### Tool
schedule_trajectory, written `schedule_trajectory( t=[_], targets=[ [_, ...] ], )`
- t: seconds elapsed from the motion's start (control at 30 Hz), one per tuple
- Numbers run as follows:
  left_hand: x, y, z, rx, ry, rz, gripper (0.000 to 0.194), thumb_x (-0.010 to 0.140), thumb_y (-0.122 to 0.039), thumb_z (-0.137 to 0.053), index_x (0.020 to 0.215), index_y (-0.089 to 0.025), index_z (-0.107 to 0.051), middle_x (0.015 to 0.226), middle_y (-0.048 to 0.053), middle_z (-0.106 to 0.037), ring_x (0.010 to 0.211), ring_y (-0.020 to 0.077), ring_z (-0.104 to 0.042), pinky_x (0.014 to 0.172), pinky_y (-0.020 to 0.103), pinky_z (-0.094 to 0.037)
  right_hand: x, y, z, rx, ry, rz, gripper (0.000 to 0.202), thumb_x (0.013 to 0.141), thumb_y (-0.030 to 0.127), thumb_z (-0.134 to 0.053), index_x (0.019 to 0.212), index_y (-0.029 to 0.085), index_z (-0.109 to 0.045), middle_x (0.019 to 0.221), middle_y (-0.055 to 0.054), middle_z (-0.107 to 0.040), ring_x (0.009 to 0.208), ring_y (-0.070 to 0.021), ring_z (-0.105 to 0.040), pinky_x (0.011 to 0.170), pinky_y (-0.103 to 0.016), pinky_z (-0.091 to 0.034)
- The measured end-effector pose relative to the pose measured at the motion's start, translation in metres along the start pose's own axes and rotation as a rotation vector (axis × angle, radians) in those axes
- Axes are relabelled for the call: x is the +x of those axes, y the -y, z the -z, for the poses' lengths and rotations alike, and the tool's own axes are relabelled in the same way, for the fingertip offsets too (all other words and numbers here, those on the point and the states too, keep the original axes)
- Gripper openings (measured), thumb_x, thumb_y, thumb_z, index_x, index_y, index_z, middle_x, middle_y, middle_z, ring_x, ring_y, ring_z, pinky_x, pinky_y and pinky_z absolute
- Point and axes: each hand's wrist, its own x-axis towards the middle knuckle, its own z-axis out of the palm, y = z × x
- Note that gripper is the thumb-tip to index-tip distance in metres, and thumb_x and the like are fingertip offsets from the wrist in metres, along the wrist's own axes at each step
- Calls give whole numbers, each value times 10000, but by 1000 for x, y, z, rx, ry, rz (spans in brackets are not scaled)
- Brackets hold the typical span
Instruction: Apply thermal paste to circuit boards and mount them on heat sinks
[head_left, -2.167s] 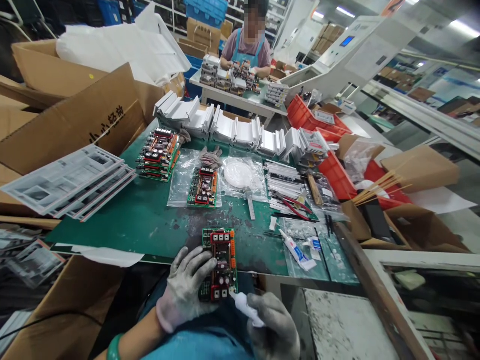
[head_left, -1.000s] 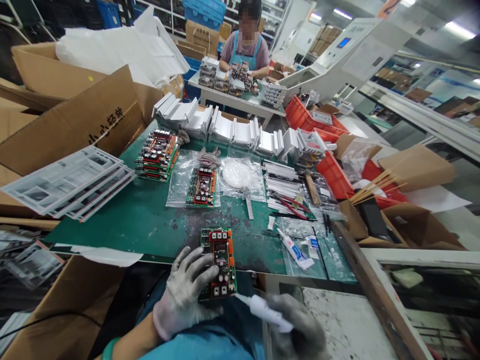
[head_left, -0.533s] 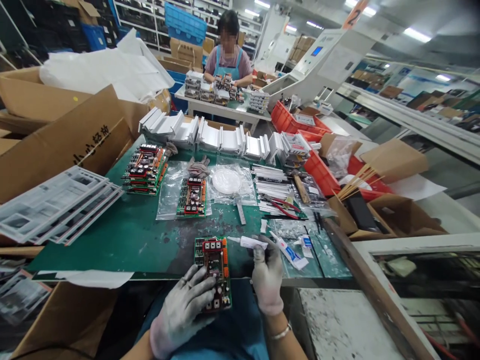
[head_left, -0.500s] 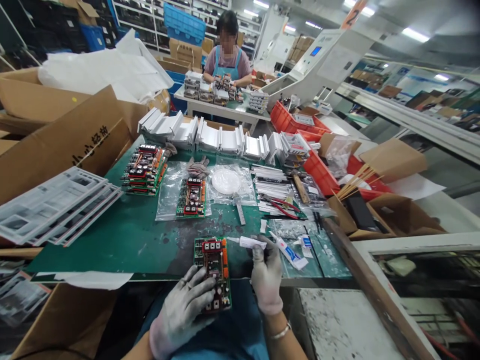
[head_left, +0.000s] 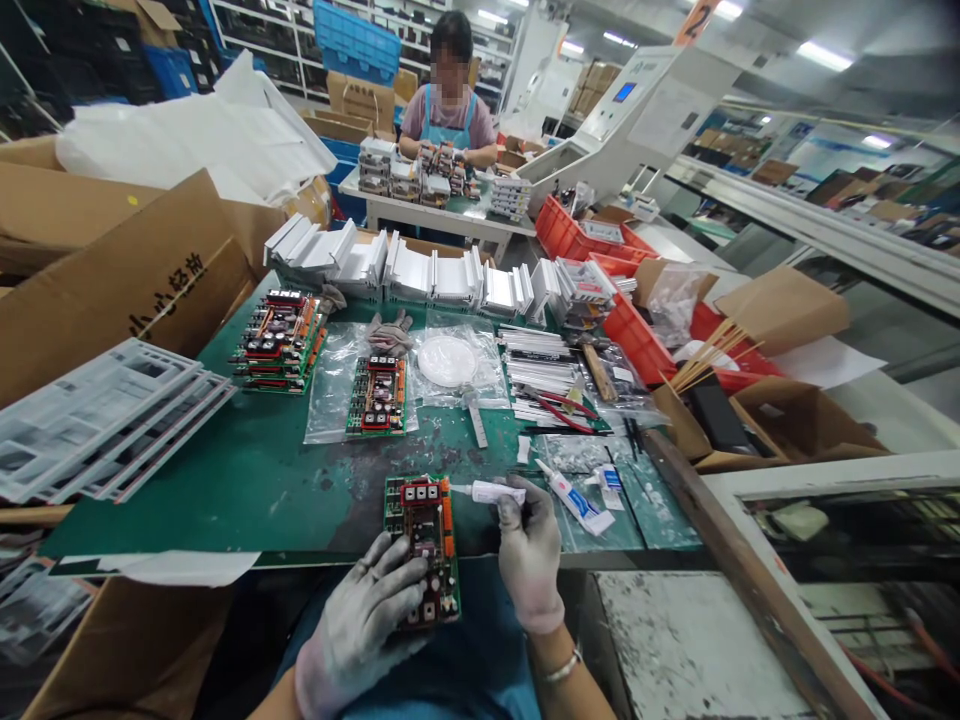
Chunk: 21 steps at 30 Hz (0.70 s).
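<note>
My left hand (head_left: 371, 605), in a grey-smudged white glove, grips the near left side of a green circuit board (head_left: 415, 520), its fingers across the components. The board's near end hangs over the table's front edge, above my lap. Orange connectors line its right side, and a dark red block with white square parts crosses its far end. Between the gloved fingers of my right hand (head_left: 531, 545) is a small white tube (head_left: 496, 492). Its thin nozzle points left at the board's far right corner; whether it touches cannot be told. A larger blue-and-white tube (head_left: 576, 497) lies right of that hand.
Another circuit board (head_left: 379, 395) lies on a plastic bag, beside a stack of boards (head_left: 279, 340). Aluminium heat sinks (head_left: 435, 275) line the table's back. Red-handled pliers (head_left: 559, 405) lie on the right, near red crates (head_left: 637, 330). A co-worker (head_left: 448, 120) sits beyond.
The small tube's nozzle has dipped slightly toward the board's far right corner. My left hand stays on the board. The whole view has shifted a little.
</note>
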Motion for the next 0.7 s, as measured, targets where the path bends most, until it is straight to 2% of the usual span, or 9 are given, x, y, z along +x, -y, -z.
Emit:
schedule_trajectory(
  t=[0.1, 0.27, 0.5, 0.7],
  targets=[
    [2, 0, 0, -23, -29, 1, 278, 911, -290, -640, 1156, -192, -552, 1106, 60, -737, 1311, 199, -530, 1214, 393, -306, -2, -4, 2, -8, -11, 7, 440, 874, 581, -591, 1024, 173, -658, 971, -110, -737, 886, -258, -693, 771, -383, -542],
    [-3, 4, -4, -10, 17, -38, 352, 855, -323, -706, 1155, -190, -577, 1132, 66, -727, 1299, 214, -540, 1210, 413, -313, -5, -9, 3, 23, 4, 24, 398, 877, 559, -606, 1027, 194, -664, 1018, -102, -738, 921, -255, -693, 783, -380, -548],
    [1, 1, -2, -64, -28, -24, 226, 967, -291, -557, 1145, -153, -568, 1127, 76, -719, 1401, 186, -418, 1246, 381, -217, -8, -4, 6, -9, -19, 21, 393, 879, 562, -592, 999, 197, -671, 1007, -105, -741, 927, -260, -691, 793, -386, -551],
    [-2, 3, -4, -44, -16, -21, 268, 911, -294, -638, 1138, -171, -563, 1117, 77, -726, 1342, 209, -495, 1228, 414, -272, -11, -2, 11, -56, -22, 17, 453, 870, 617, -573, 977, 189, -675, 953, -110, -742, 868, -261, -694, 750, -381, -557]
  ],
)
